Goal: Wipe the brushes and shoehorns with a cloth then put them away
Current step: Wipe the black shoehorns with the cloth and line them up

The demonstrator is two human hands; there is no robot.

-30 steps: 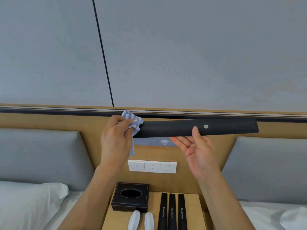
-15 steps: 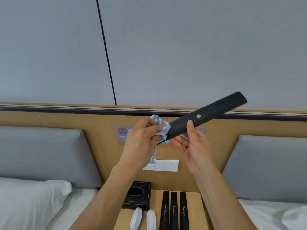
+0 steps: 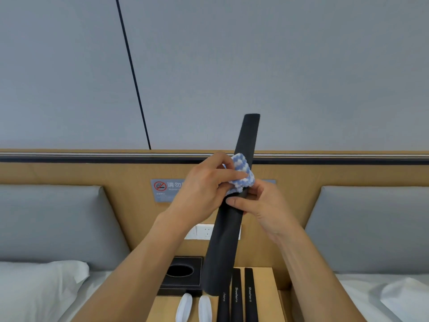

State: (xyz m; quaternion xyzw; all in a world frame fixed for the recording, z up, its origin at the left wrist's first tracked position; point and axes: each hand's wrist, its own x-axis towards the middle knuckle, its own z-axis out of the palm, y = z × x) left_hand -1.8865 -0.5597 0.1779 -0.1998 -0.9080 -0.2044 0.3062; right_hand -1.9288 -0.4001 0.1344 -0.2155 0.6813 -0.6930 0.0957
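A long black shoehorn (image 3: 228, 231) stands nearly upright in front of me, its wide end low over the nightstand. My right hand (image 3: 262, 206) pinches it at mid-length. My left hand (image 3: 204, 189) presses a blue-and-white cloth (image 3: 242, 174) around the shoehorn just above that grip. Three more black shoehorns (image 3: 236, 298) lie side by side on the wooden nightstand (image 3: 267, 296), the leftmost partly hidden by the held one. Two small white shoehorns (image 3: 195, 307) lie to their left.
A black tissue box (image 3: 181, 275) stands at the back left of the nightstand. White wall sockets (image 3: 202, 231) and a no-smoking sign (image 3: 163, 188) are on the wooden headboard panel. Grey cushions (image 3: 53, 224) and white pillows (image 3: 39, 287) flank both sides.
The shoehorn has swung from horizontal through a slant to nearly upright. My left hand with the cloth has moved right to its middle, and my right hand now grips just below the cloth.
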